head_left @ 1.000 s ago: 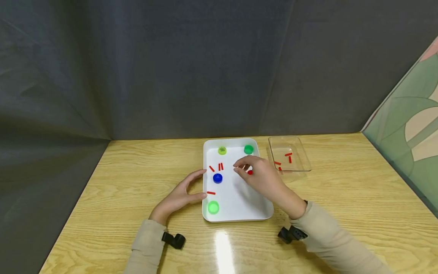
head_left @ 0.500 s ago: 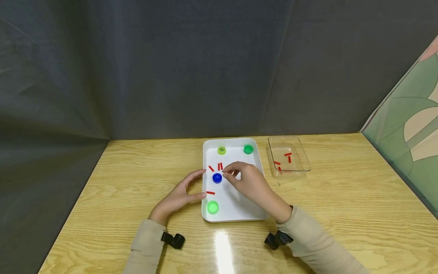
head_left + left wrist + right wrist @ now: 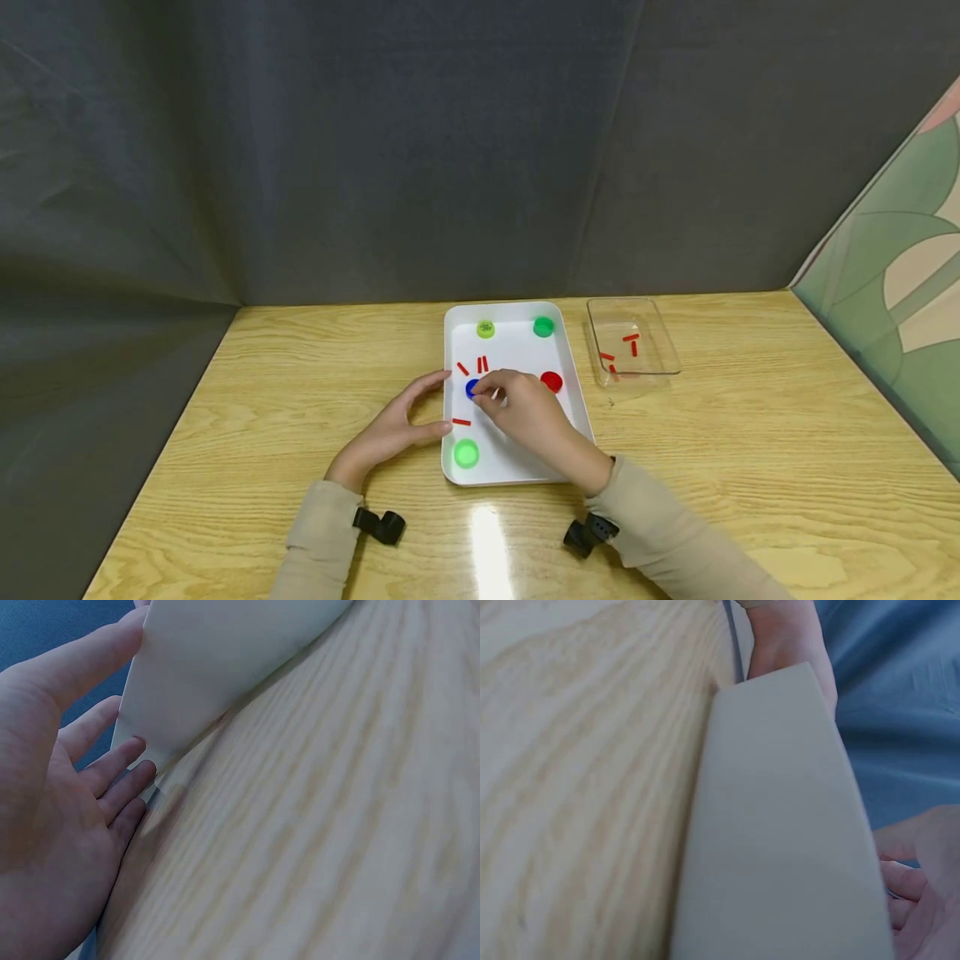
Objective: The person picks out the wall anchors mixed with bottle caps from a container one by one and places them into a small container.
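My left hand [image 3: 390,429] rests at the left side of a white tray [image 3: 517,473], fingers and thumb spread, fingertips touching its rim. In the left wrist view, the fingers lie beside the tray's outer wall. My right hand [image 3: 525,408] reaches over the tray, thumb and forefinger bent with their tips right at a blue bottle cap [image 3: 470,388], partly hidden by the fingers. I cannot tell whether anything is pinched there. Several small red sticks lie on the left of the tray, one [image 3: 461,422] near my left thumb. The right wrist view shows mostly the tray wall [image 3: 772,825].
Other caps in the tray are yellow-green [image 3: 486,329], dark green [image 3: 543,327], red [image 3: 551,382] and light green [image 3: 466,453]. A clear box [image 3: 660,333] with several red sticks [image 3: 633,348] stands right of the tray on the wooden table [image 3: 750,417].
My right hand has moved left across the tray to the blue cap, uncovering the red cap. The left hand stays at the tray's rim.
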{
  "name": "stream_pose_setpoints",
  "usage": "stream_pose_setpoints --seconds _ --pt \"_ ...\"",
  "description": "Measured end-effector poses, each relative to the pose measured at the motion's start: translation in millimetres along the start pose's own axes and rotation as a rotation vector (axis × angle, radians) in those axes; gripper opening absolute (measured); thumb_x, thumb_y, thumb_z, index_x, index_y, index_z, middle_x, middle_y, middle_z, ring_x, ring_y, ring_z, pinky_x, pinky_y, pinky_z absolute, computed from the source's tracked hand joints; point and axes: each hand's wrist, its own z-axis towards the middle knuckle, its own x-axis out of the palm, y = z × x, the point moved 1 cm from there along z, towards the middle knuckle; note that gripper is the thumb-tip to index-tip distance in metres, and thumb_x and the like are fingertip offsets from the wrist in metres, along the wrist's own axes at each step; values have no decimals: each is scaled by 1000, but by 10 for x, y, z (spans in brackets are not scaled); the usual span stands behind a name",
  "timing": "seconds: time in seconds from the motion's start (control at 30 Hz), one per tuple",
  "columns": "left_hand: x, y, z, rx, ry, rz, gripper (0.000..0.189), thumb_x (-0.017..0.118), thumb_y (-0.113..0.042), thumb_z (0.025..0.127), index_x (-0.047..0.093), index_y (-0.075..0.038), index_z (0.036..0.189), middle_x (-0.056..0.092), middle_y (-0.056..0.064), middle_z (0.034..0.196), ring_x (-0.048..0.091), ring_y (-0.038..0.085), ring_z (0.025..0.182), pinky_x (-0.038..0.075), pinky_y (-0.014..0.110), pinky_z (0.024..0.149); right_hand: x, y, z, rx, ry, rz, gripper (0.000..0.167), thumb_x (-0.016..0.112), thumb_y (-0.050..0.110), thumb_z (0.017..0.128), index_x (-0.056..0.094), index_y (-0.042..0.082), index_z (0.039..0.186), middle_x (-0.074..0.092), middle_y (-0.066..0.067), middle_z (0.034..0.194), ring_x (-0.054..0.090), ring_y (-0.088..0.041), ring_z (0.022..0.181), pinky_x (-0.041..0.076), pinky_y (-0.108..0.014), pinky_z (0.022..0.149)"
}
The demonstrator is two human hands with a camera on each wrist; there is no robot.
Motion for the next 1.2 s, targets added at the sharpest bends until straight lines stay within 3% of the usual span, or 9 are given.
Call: stream_pose_setpoints --seconds 0.47,1.2 --pt "-2 -6 -9 -2 0 1 76 78 -23 87 39 -27 152 33 1 157 23 24 146 16 54 117 191 -28 -11 -50 44 -5 6 72 -1 86 75 4 88 69 -2 80 54 -12 69 46 -24 63" --pt "-2 2 -1 -4 1 -6 73 77 -20 89 39 -28 151 35 0 156 25 24 145 17 55 117 345 -58 -5 92 183 -31 5 77 12 87 75 9 90 54 3 75 50 -13 69 43 -27 61"
